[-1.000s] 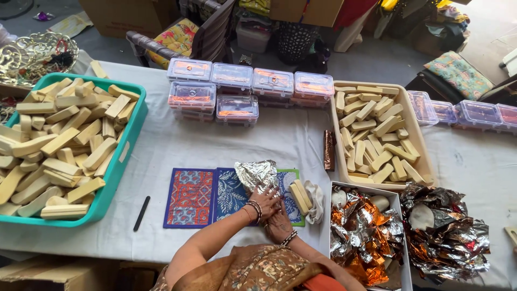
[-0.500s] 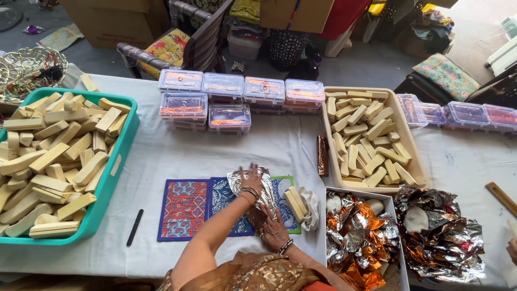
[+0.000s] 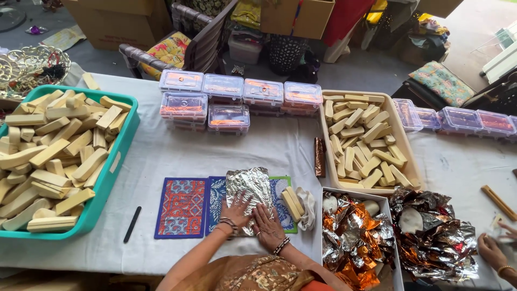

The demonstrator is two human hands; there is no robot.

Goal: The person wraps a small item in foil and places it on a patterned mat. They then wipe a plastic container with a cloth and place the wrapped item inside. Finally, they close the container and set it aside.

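Pressing crinkled silver foil sheet (image 3: 249, 193) flat, left hand (image 3: 235, 209) and right hand (image 3: 267, 227) keep fingers spread.

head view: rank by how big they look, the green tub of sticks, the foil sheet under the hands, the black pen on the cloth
1. green tub
2. foil sheet
3. black pen

All sit at similar distance, so the order seems safe.
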